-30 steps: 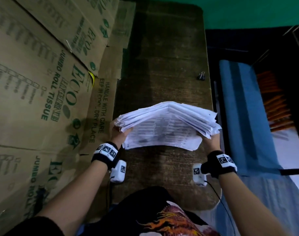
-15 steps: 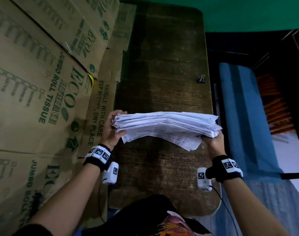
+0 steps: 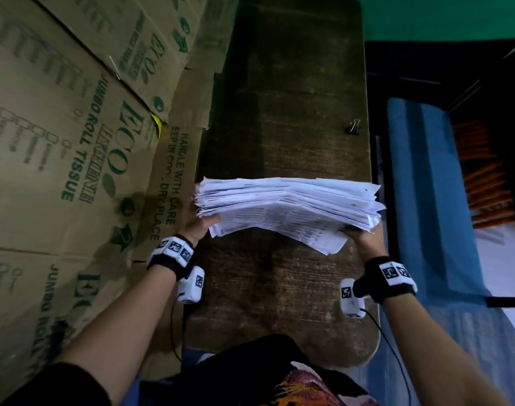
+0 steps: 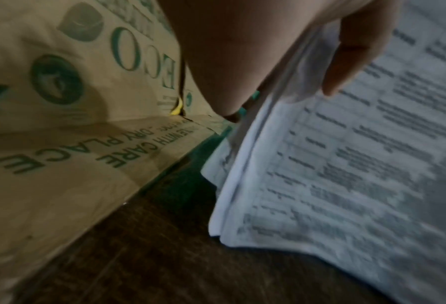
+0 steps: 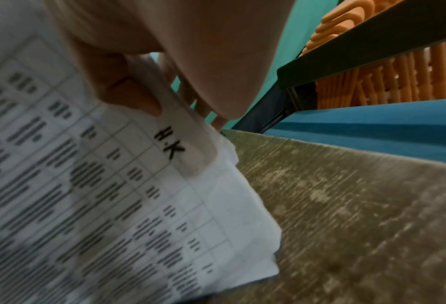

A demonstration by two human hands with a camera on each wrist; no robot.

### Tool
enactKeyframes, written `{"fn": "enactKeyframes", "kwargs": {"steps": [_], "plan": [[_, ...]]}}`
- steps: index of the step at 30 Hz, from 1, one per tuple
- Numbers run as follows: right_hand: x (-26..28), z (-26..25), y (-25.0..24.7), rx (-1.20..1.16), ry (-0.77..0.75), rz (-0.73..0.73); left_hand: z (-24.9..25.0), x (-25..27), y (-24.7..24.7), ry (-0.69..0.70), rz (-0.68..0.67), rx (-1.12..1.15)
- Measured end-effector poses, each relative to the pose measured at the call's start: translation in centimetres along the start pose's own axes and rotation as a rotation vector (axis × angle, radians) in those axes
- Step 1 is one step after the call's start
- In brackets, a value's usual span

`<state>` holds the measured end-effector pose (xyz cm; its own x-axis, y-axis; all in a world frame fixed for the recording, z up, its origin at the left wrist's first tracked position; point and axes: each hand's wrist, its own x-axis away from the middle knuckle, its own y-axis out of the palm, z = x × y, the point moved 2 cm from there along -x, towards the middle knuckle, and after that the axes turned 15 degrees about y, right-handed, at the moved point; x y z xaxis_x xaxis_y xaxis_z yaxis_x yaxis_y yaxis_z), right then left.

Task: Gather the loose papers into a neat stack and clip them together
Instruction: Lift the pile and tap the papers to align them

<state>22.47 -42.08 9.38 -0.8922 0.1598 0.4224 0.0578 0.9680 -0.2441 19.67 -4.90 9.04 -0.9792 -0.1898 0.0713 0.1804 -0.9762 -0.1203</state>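
Note:
A thick stack of printed papers [image 3: 288, 206] stands on its long edge above the dark wooden table [image 3: 279, 112], its sheets uneven at both ends. My left hand [image 3: 199, 222] grips the stack's left end, thumb [image 4: 352, 53] on the near printed sheet [image 4: 346, 185]. My right hand [image 3: 363, 235] grips the right end, thumb [image 5: 128, 96] pressed on the near sheet [image 5: 86, 195]. A small black binder clip [image 3: 353, 128] lies alone near the table's right edge, well beyond the stack.
Flattened cardboard boxes [image 3: 74, 142] with green print line the table's left side. A blue mat [image 3: 420, 186] runs along the floor on the right, with an orange slatted object [image 3: 482, 177] behind a dark frame. A green wall [image 3: 441, 16] is at the back.
The stack, bowed upward in the middle a second ago, has straightened and been turned more upright. Both hands kept their hold on its ends.

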Motion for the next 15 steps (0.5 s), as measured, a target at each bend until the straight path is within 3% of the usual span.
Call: {"fn": "enactKeyframes", "kwargs": {"steps": [2,7,10,15], "plan": [[0.4,-0.4,1.0,-0.070,-0.013,0.001,0.4,0.0,1.6,-0.017,0.072,-0.061],[1.3,-3.2,1.5,-0.226,-0.124,0.062,2.5,-0.7,1.4,0.124,0.381,-0.051],[1.5,-2.9,1.0,-0.209,-0.159,0.041,2.5,0.4,0.9,0.198,0.355,-0.026],[0.3,-1.0,-0.5,-0.099,-0.150,-0.007,1.9,1.0,-0.2,0.284,0.091,-0.101]]}}
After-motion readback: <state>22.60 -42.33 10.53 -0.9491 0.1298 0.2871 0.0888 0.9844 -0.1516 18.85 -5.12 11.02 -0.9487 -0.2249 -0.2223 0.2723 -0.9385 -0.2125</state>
